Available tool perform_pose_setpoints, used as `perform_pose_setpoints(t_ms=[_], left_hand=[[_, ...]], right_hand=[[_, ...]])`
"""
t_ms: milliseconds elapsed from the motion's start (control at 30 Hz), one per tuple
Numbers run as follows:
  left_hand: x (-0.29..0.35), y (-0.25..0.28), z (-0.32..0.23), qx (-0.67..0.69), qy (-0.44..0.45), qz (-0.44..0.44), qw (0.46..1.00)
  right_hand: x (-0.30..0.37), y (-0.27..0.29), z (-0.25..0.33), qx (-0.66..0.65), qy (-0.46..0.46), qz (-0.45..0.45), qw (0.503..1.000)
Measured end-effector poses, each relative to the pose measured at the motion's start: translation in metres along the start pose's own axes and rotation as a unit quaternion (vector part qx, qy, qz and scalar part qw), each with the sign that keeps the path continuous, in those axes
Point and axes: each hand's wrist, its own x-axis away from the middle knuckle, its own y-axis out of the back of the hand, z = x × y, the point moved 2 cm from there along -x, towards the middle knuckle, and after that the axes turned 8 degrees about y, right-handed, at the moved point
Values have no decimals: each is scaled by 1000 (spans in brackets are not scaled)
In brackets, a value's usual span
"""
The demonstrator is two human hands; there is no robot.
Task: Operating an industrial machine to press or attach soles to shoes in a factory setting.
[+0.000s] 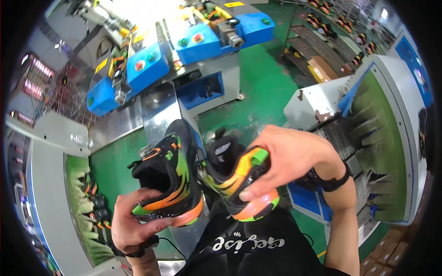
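Note:
My left hand (133, 221) is closed around the heel of a black sneaker (177, 202) with orange and green sides. Its toe points away from me, and a dial or knob shows at the tongue. A matching sneaker (237, 177) is gripped by my right hand (292, 154), with fingers over its upper and the thumb low by its orange heel sole. Both shoes are held up side by side in front of my body, close together, with their dark openings showing. Part of the right shoe is hidden behind my fingers.
Ahead stands a machine with blue control boxes (198, 41) and red and green buttons. A conveyor tunnel (391, 115) with a bristle curtain is at right; another curtained opening (80, 198) with several shoes is at left. A shoe rack (317, 46) stands far right, on green floor (262, 83).

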Motion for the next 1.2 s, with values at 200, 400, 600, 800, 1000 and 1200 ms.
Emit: perform_pose_setpoints(t_ms=[200,400,600,800,1000,1200], left_hand=[[-42,-54,-79,-150,-222,243,932],[-69,-99,-111,-97,-132,460,873],[-91,-130,-117,-65,-150,562,811],[-72,-228,-89,-74,-216,616,754],[-69,-369,-81,-161,-362,605,691],[-115,-474,-60,-200,-468,510,694]], right_hand=[[90,-19,2,-48,-26,-143,988],[164,-56,-3,-66,-43,-238,968],[255,-117,3,-99,-64,-436,892],[326,-233,0,10,-332,-700,632],[318,-210,-101,111,-502,-707,485],[300,-158,-124,272,-397,-766,427]])
